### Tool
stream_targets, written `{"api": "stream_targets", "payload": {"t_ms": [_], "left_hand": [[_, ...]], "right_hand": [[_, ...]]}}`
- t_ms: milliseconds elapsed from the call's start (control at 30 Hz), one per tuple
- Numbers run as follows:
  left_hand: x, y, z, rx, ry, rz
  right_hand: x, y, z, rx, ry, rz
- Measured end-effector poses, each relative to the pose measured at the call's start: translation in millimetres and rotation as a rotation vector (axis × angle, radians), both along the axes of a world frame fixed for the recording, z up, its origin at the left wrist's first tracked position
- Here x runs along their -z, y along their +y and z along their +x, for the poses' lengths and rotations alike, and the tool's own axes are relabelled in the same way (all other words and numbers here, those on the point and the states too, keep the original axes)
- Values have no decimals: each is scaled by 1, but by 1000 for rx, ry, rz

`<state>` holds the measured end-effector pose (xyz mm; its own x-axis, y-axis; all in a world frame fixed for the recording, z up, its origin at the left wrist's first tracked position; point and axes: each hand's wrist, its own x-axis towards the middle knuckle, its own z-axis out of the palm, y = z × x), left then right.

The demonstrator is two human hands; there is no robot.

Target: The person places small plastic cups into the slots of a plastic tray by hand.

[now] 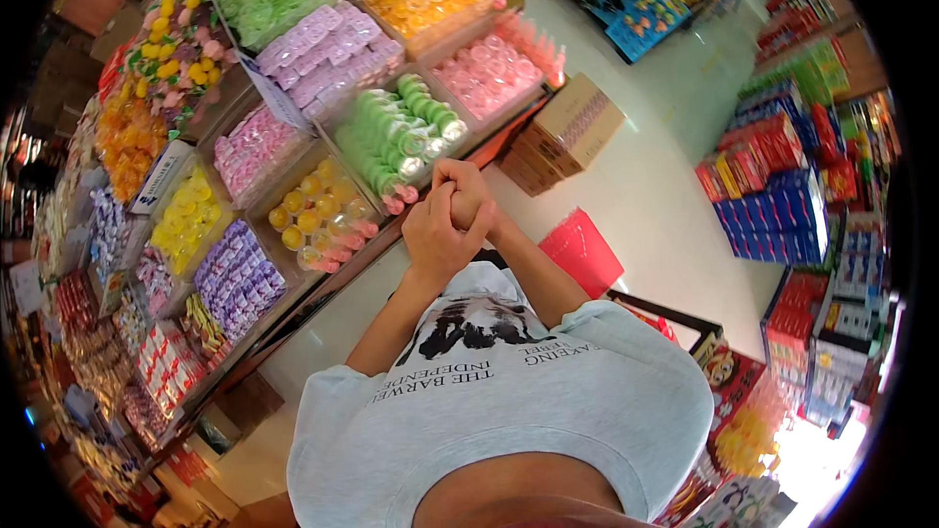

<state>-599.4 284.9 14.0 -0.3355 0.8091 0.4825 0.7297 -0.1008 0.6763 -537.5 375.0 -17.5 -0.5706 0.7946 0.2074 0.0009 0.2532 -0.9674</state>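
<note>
My left hand point(441, 235) and my right hand point(471, 194) are clasped together in front of my body, at the edge of a candy display. The left hand is closed around the right, whose fingers are curled and partly hidden. No other object shows between them. Just beyond and to the left are a bin of green wrapped items point(396, 136) with pink tips, and a bin of round yellow items in clear packaging point(312, 198). Pink packets point(257, 147) and a purple-wrapped stack point(238, 275) lie farther left. Above are pink candies point(488, 73) and lilac packets point(330, 51).
Cardboard boxes point(565, 136) stand on the floor right of the display, with a red container point(583, 253) nearer my body. Stacked blue boxes point(774, 216) and red packages point(759, 154) line the right side. A blue display box point(649, 18) stands at the top right.
</note>
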Motion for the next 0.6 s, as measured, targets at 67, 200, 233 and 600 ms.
{"api": "stream_targets", "payload": {"t_ms": [67,200,233,600], "left_hand": [[6,17,-19,-74,-20,18],[16,55,-63,-149,-30,21],[18,67,-77,-127,-77,-29],[60,206,-196,-123,-44,-229]], "right_hand": [[-3,20,-27,-43,60,8],[-1,63,-74,-159,12,13],[4,77,-87,-168,11,33],[84,204,-192,-116,13,-532]]}}
